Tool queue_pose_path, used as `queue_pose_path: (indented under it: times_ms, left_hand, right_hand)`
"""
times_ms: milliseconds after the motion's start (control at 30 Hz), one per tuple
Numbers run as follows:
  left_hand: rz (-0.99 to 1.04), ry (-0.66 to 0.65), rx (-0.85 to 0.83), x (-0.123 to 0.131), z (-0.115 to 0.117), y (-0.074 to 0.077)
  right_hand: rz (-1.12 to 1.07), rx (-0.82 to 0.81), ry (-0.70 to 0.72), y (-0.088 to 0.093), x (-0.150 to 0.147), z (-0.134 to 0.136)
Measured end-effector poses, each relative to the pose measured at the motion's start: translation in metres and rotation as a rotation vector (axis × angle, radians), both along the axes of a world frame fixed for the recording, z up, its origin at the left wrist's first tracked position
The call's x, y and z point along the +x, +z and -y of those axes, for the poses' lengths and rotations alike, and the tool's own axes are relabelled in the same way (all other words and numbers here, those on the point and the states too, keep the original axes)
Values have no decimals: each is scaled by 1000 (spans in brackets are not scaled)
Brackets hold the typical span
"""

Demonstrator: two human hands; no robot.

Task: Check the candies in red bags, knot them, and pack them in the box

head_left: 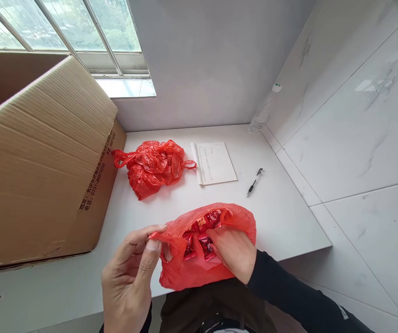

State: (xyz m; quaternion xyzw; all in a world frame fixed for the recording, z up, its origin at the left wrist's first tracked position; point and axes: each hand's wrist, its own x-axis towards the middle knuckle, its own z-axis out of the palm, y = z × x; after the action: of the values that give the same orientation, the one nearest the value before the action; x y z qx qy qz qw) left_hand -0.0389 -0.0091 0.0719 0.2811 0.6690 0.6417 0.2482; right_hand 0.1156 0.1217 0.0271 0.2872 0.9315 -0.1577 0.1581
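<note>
A red plastic bag [199,275] lies at the table's front edge with its mouth spread wide. My left hand [133,273] pinches the bag's left rim between thumb and fingers. Inside the bag are several small red wrapped packets [206,245], shiny and printed. My right hand [233,249] reaches in through the opening from the right; its fingertips are partly hidden among the packets and the bag's folds, so whether it grips one is unclear.
Behind the bag sits a second, bunched red plastic bag [153,166]. Right of that are an open notepad [216,162] and a black pen [254,182]. A large cardboard box [46,175] takes up the left side. A clear bottle [263,113] stands in the back corner by the tiled wall.
</note>
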Motion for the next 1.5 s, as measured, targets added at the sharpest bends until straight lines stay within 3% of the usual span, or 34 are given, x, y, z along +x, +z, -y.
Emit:
queue_pose_path:
  times_ms: [200, 367, 500, 567, 633, 733, 833, 900, 1067, 1267, 1400, 1500]
  left_hand:
    - [-43, 68, 44, 7, -1, 8]
    - [-49, 23, 48, 11, -1, 8]
    - [-92, 35, -8, 14, -1, 7]
    - [-161, -42, -2, 13, 0, 7]
    - [-274, -216, 16, 10, 3, 6]
    - [-467, -416, -37, 3, 6, 6]
    - [-555, -367, -70, 0, 6, 9]
    - [-527, -284, -53, 1, 4, 15]
    - [-301, -139, 91, 4, -2, 31]
    - [-97, -29, 191, 4, -12, 45]
    - [-73, -16, 47, 8, -16, 57]
    - [-121, -92, -58, 12, -15, 64]
  right_hand:
    - [-47, -49, 90, 5, 5, -4]
    - [18, 29, -14, 3, 11, -14]
    - [-13, 13, -19, 7, 17, -17]
    - [-185, 9, -1, 18, 24, -15]
    - [-492, 34, 7, 35, 34, -14]
    - [-797, 205, -43, 57, 48, -18]
    - [-682, 448, -149, 63, 56, -29]
    - [-572, 492, -206, 59, 59, -37]
    - [-591, 378, -287, 60, 65, -54]
    - [-679, 262, -371, 97, 74, -55]
    - [-809, 207, -434, 117, 71, -47]
    - [-881, 144, -345, 126, 65, -41]
